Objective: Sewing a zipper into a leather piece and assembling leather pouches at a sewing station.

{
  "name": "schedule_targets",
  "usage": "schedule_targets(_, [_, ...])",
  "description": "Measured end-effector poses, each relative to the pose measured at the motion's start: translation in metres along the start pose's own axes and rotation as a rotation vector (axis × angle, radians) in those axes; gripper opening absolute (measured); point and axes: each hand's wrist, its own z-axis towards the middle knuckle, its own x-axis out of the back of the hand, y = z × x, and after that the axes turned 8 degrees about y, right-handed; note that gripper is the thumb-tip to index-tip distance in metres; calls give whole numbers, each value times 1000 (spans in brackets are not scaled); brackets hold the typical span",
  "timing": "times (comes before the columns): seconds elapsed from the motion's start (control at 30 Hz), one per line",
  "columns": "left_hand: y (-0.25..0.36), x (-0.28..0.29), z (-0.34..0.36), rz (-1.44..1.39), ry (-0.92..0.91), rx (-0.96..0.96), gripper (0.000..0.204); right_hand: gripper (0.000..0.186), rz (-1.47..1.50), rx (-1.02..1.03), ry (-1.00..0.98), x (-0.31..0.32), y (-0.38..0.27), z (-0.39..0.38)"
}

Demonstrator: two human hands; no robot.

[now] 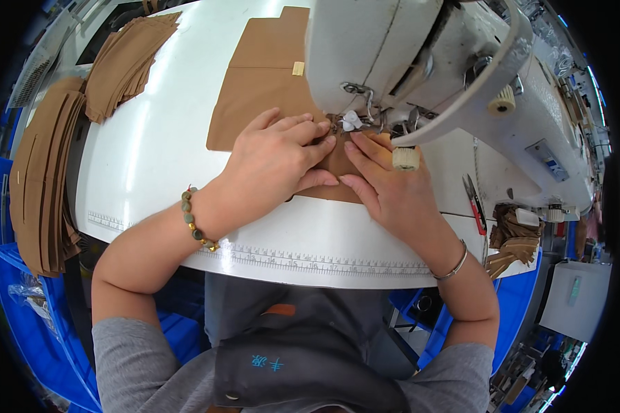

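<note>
Well to the left of the left hand, a tall stack of long brown fabric pieces stands at the counter, with a shorter brown stack beyond it. The left hand lies palm down on a brown fabric panel, fingers extended and thumb apart. The panel runs beneath both hands and past the left fingertips, under the white sewing machine. The right hand, fingers slightly spread, presses the panel too, its thumb tip near the left one. Right of it lie red-handled snips, then bundled brown pieces.
</note>
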Motion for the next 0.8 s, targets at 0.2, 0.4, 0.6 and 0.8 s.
schedule_targets(0.2, [-3,-3,-1,11,26,-13,45,39,-28,-44,-47,1,2,0])
schedule_targets(0.4, [-2,-3,-3,36,-9,-8,45,25,-122,-151,-87,1,19,3])
schedule_targets(0.6, [8,3,-6,43,16,-24,44,16,-255,-17,19,1,-2,4])
schedule_targets(0.8, [12,9,-5,-1,-4,-7,56,18,-133,100,109,6,-25,-4])
